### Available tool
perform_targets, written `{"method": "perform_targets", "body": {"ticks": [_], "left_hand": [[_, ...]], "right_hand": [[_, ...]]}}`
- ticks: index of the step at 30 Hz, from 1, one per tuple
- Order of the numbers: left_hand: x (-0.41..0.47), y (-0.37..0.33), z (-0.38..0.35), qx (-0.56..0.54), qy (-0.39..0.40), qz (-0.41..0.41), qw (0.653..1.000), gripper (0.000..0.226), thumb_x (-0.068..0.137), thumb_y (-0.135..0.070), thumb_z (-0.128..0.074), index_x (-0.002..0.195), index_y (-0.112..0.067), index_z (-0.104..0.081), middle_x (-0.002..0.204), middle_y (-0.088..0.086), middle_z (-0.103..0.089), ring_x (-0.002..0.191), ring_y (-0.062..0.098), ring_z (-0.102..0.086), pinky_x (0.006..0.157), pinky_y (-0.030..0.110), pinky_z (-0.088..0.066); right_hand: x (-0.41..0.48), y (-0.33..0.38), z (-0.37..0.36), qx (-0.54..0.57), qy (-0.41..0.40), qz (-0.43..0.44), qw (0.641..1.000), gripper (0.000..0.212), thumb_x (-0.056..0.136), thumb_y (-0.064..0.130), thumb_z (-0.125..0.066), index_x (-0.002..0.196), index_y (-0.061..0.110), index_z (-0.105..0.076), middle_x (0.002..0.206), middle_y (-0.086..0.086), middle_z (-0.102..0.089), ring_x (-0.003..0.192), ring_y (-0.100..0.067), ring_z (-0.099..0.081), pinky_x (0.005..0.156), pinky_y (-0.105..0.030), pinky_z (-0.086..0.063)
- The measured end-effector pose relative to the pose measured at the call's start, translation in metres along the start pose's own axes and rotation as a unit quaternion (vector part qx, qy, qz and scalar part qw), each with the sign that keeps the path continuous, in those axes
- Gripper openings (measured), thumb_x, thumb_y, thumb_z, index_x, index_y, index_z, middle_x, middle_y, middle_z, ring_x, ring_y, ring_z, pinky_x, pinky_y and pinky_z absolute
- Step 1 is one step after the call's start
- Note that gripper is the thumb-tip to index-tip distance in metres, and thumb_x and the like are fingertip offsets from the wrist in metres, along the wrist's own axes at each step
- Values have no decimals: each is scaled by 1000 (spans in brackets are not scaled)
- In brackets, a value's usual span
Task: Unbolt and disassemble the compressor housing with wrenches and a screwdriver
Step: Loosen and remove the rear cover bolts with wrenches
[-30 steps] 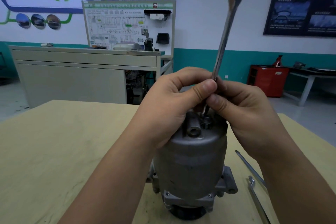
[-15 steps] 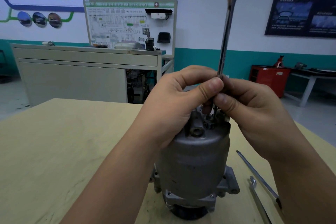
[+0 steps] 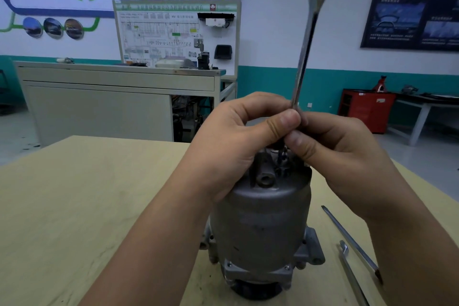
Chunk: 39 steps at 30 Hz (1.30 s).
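We see the compressor point(image 3: 260, 226) standing upright on the desk point(image 3: 74, 206), at 6 o'clock in our view. Above it a wrench point(image 3: 305, 52) stands nearly upright, its open end tipped toward 1 o'clock and its lower end down among the fittings on the compressor's top; we cannot tell just what it touches there. Our left hand point(image 3: 238, 146) curls over the compressor's top from 9 o'clock and pinches the wrench shaft between thumb and fingers. Our right hand point(image 3: 347, 156) comes in from 3 o'clock and pinches the same shaft just below. At 4 o'clock of the compressor a screwdriver point(image 3: 347, 238) lies on the desk, a second wrench point(image 3: 350, 273) just beside it.
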<state>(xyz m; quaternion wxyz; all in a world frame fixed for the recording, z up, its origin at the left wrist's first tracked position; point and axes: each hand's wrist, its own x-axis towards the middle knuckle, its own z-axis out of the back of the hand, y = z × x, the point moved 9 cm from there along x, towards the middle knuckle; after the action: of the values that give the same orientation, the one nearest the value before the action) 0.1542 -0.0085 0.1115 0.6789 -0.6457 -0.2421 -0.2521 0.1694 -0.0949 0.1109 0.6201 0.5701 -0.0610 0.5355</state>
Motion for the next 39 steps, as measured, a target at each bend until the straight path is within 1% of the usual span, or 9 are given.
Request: {"method": "perform_targets", "body": {"ticks": [6,11,15,17,23,29,32,35,39], "left_hand": [[-1,-1,2,-11,-16,-10,1000,4,61,-27,-72,65,-25,-74,80,-7,-69,83,11,-65,81,30,-52],[-1,4,1,-34,-9,1,999,11,79,-17,-65,81,-21,-75,89,-1,-73,90,14,-68,81,26,-54],[-1,4,-5,-61,20,12,998,23,87,-13,-50,98,-17,-71,95,-2,-73,94,10,-66,80,21,-53],[-1,4,-8,-58,30,19,998,26,89,-13,-49,103,-19,-69,100,-2,-71,97,17,-62,87,29,-51],[1,10,0,-62,-11,39,997,14,83,-15,-59,86,-17,-72,86,0,-71,88,32,-49,80,42,-42],[0,11,5,-77,-40,43,995,6,65,-21,-73,70,-18,-73,66,0,-66,57,17,-56,49,20,-48],[0,8,7,-35,-54,31,997,8,67,-13,-70,67,-20,-72,67,-4,-69,67,9,-66,62,20,-53],[-1,6,7,-9,-57,25,998,2,69,-16,-70,69,-18,-71,71,-4,-72,72,9,-69,68,20,-53],[-1,4,10,11,-76,28,997,5,70,-25,-73,74,-22,-71,78,-3,-72,81,10,-68,77,24,-53]], "right_hand": [[0,6,4,-52,-7,8,999,19,77,19,-60,92,28,-69,103,-5,-70,98,-16,-67,85,-39,-54],[1,6,5,20,-25,14,999,22,80,11,-62,99,24,-64,94,10,-74,89,-5,-69,76,-16,-52],[2,-2,7,95,-48,-2,994,25,73,10,-54,97,13,-62,78,6,-73,75,-5,-69,69,-14,-52],[2,-7,5,105,-55,-9,993,17,75,12,-53,89,11,-62,68,2,-70,67,-7,-68,64,-16,-52],[3,-15,0,123,-50,-29,991,20,79,17,-52,95,12,-63,66,3,-69,66,-5,-66,64,-16,-52],[1,-9,-6,-7,26,-36,999,14,86,19,-51,90,23,-64,75,5,-67,76,-3,-63,70,-15,-48],[1,-8,1,-41,11,-41,998,17,81,21,-56,91,24,-68,87,1,-71,86,-7,-66,75,-22,-52],[2,-6,6,-106,-2,-39,994,18,77,28,-60,91,22,-70,84,-4,-64,84,-19,-62,77,-39,-52],[2,1,14,-109,-58,-16,992,8,79,36,-64,85,33,-69,82,4,-69,82,-12,-64,75,-36,-53]]}}
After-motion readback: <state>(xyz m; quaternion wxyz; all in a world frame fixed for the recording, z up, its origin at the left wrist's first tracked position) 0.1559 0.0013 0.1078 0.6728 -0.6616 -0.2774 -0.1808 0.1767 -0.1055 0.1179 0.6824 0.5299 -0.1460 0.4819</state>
